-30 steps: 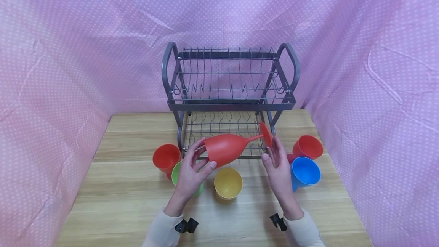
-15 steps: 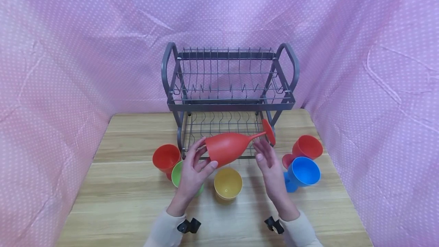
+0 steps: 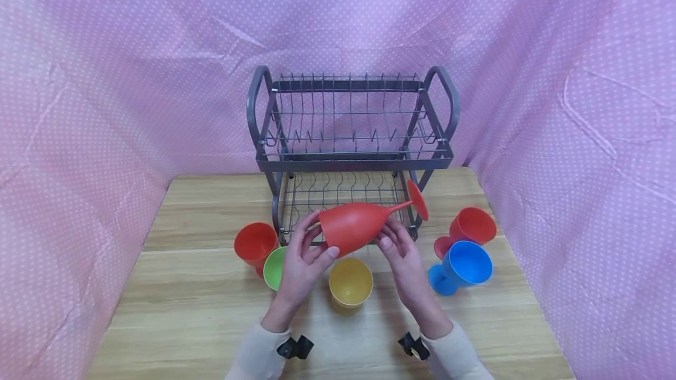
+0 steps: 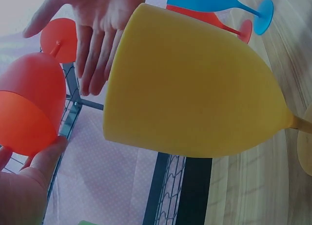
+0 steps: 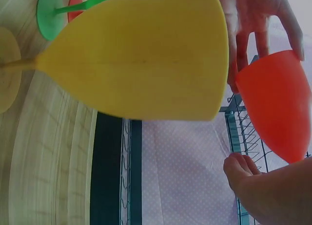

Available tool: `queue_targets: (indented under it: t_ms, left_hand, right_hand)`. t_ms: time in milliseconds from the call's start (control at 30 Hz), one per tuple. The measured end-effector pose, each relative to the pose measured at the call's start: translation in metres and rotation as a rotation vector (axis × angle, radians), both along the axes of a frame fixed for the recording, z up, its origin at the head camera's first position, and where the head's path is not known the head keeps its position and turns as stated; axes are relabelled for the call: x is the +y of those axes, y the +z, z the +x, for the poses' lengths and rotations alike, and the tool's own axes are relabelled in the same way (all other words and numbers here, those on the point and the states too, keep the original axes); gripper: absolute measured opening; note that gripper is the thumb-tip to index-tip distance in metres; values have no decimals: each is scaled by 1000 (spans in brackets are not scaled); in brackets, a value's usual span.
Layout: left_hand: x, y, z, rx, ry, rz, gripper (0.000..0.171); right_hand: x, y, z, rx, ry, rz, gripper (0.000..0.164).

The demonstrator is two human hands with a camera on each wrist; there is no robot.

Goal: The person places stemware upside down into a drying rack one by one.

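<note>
A red plastic goblet (image 3: 352, 226) is held tilted onto its side above the table, its foot pointing up to the right. My left hand (image 3: 302, 268) grips its bowl at the rim between thumb and fingers. Close beneath the stem end of the bowl is my right hand (image 3: 411, 277), its fingers extended; whether they touch the goblet I cannot tell. Below, a yellow goblet (image 3: 351, 281) stands upright between my wrists. In the left wrist view this yellow goblet (image 4: 190, 88) fills the middle, and the right hand's fingers (image 4: 97, 54) show straight behind it.
A two-tier grey dish rack (image 3: 355, 165) stands at the table's back. On the left are another red goblet (image 3: 256, 244) and a green goblet (image 3: 273, 270), partly behind my hand. A red goblet (image 3: 473, 225) and a blue goblet (image 3: 469, 264) stand at right. Pink dotted cloth surrounds the table.
My right hand has moved left from the goblet's foot to beneath its bowl. The goblet, still in my left hand, has shifted slightly right, its foot now clear of the right fingers.
</note>
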State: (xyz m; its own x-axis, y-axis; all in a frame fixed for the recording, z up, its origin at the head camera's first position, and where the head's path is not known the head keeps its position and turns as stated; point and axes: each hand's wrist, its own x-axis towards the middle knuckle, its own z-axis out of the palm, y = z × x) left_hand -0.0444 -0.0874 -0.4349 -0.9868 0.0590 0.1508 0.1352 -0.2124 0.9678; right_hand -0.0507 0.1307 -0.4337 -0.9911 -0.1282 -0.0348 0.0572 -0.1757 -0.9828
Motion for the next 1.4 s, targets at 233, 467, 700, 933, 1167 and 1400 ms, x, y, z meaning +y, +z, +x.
queue_targets:
  t_ms: [233, 467, 700, 933, 1167, 1400]
  left_hand:
    - [2, -2, -1, 17, 1, -7, 81]
    - [4, -4, -1, 35, 4, -6, 79]
    - [8, -5, 1, 30, 1, -23, 81]
    - [11, -6, 2, 40, 10, -84, 85]
    - [10, -6, 2, 76, 1, -184, 85]
    - [-1, 6, -2, 224, 89, -439, 79]
  right_hand:
    - [-7, 2, 0, 13, 21, -32, 57]
    - [-12, 4, -1, 26, 14, -46, 52]
    - [-13, 7, -4, 13, -4, -71, 52]
    - [-13, 9, -7, -13, -55, -57, 51]
    - [-10, 12, -7, -16, -72, -45, 52]
    - [-1, 15, -9, -1, -84, -47, 54]
